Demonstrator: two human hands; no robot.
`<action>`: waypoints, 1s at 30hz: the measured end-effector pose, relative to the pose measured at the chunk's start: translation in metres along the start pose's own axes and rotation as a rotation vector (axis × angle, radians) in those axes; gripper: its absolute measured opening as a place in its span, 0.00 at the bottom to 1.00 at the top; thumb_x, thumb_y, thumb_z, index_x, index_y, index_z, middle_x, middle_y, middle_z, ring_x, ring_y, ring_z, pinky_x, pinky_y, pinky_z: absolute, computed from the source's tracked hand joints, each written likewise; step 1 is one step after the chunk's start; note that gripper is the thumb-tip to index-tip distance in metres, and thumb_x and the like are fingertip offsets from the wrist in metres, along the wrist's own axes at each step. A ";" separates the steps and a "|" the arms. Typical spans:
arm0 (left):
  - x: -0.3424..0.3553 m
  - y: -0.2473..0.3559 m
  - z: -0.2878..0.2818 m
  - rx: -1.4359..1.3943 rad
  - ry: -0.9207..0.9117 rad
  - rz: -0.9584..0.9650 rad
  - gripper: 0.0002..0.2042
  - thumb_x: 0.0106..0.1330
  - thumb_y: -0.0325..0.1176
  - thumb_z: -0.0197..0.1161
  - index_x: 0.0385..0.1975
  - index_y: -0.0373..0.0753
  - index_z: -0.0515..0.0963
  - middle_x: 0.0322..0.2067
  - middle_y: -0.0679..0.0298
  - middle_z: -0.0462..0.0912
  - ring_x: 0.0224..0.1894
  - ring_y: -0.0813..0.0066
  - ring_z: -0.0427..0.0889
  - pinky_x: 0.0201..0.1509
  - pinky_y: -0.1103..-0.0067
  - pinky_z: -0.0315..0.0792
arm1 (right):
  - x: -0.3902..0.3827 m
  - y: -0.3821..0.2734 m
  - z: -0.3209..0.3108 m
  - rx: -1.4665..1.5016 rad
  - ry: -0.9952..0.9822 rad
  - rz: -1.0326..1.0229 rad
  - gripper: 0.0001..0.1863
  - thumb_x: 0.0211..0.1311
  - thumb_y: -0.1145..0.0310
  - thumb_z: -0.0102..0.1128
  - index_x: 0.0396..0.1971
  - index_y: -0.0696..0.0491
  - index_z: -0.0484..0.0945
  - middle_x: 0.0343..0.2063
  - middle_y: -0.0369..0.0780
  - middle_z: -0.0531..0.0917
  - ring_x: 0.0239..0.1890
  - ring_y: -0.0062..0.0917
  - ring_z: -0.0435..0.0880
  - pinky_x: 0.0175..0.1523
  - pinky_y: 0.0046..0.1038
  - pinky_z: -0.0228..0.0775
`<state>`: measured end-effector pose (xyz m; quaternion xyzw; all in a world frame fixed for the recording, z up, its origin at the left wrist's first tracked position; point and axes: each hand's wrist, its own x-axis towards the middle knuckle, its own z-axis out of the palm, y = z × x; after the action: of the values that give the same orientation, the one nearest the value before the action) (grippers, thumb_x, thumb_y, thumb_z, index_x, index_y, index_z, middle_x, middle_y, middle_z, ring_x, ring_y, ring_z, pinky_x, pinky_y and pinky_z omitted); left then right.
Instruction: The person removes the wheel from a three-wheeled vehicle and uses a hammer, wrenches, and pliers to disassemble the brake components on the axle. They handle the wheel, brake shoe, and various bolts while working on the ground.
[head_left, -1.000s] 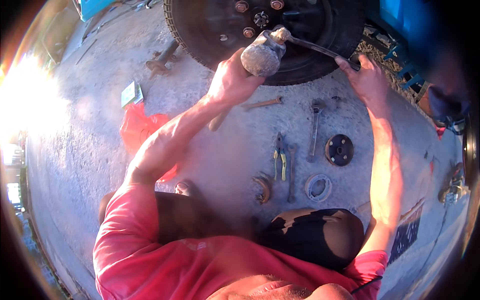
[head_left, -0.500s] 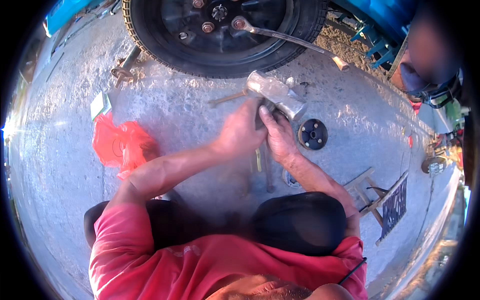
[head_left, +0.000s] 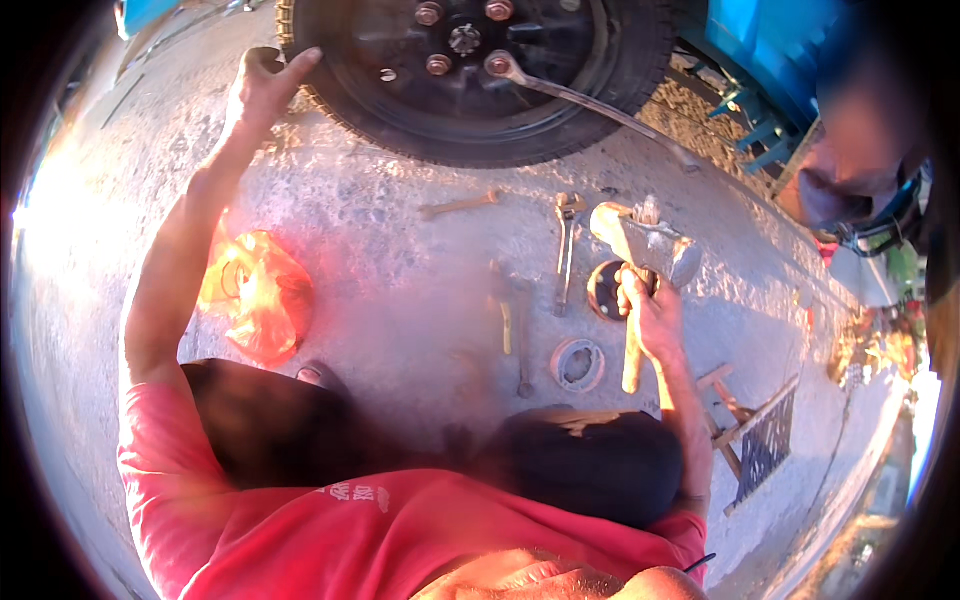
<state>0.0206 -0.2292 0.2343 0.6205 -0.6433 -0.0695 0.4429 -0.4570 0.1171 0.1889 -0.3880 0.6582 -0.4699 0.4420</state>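
Note:
A large sledgehammer (head_left: 632,360) is gripped by my right hand (head_left: 652,315), its fingers wrapped round the handle close below the heavy metal head. The head is raised over a round dark hub disc (head_left: 604,290), partly hiding it. My left hand (head_left: 265,92) reaches up to the left edge of the black wheel (head_left: 400,128), thumb stretched out and apart from the fingers, at the tyre's tread. A long ring spanner (head_left: 590,103) sits on one of the wheel's nuts, its shaft slanting down to the right.
On the concrete lie a spanner (head_left: 460,206), an adjustable wrench (head_left: 565,250), a yellow-handled tool (head_left: 507,332) and a pale ring (head_left: 560,362). A red plastic bag (head_left: 268,310) is at left, a folding stool (head_left: 765,455) at right. Blue machinery (head_left: 765,50) stands beyond the wheel, beside a blurred person (head_left: 865,130).
My hands have parted: the left let go of the hammer and moved up to the wheel. My right hand carried the hammer to the right. The view has shifted slightly.

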 end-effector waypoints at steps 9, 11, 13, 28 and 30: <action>0.007 0.027 0.030 -0.758 -0.403 -0.080 0.34 0.62 0.50 0.73 0.60 0.32 0.71 0.47 0.56 0.84 0.45 0.69 0.86 0.52 0.73 0.81 | -0.016 -0.133 -0.067 -0.224 0.119 -0.367 0.10 0.75 0.69 0.57 0.48 0.58 0.76 0.32 0.36 0.79 0.28 0.17 0.75 0.34 0.22 0.71; 0.007 0.027 0.027 -0.766 -0.395 -0.086 0.33 0.63 0.49 0.73 0.60 0.33 0.71 0.47 0.57 0.84 0.45 0.69 0.86 0.52 0.72 0.81 | -0.015 -0.179 -0.073 -0.352 0.182 -0.482 0.11 0.76 0.67 0.53 0.50 0.58 0.75 0.35 0.38 0.79 0.29 0.18 0.76 0.35 0.23 0.72; 0.003 0.032 0.026 -0.773 -0.374 -0.081 0.33 0.62 0.49 0.74 0.60 0.33 0.71 0.47 0.57 0.84 0.45 0.70 0.86 0.52 0.73 0.81 | -0.014 -0.221 -0.065 -0.344 0.295 -0.609 0.13 0.77 0.65 0.51 0.50 0.59 0.74 0.34 0.39 0.80 0.29 0.19 0.76 0.36 0.24 0.73; 0.040 0.039 0.019 -0.566 -0.144 0.096 0.44 0.58 0.54 0.75 0.67 0.33 0.62 0.57 0.54 0.76 0.58 0.65 0.76 0.63 0.70 0.70 | 0.089 -0.082 -0.006 -0.089 0.083 0.171 0.14 0.71 0.57 0.61 0.41 0.53 0.74 0.26 0.33 0.76 0.19 0.17 0.73 0.23 0.24 0.68; 0.037 0.054 0.014 -0.726 -0.160 0.068 0.52 0.57 0.52 0.76 0.75 0.36 0.53 0.66 0.49 0.70 0.66 0.58 0.71 0.71 0.66 0.65 | 0.083 -0.089 -0.014 -0.079 0.097 0.214 0.15 0.71 0.57 0.61 0.43 0.53 0.74 0.27 0.33 0.76 0.19 0.17 0.73 0.23 0.24 0.67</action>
<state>-0.0222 -0.2557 0.2779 0.3938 -0.6298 -0.3268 0.5844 -0.4876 0.0207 0.2592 -0.3095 0.7344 -0.4120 0.4416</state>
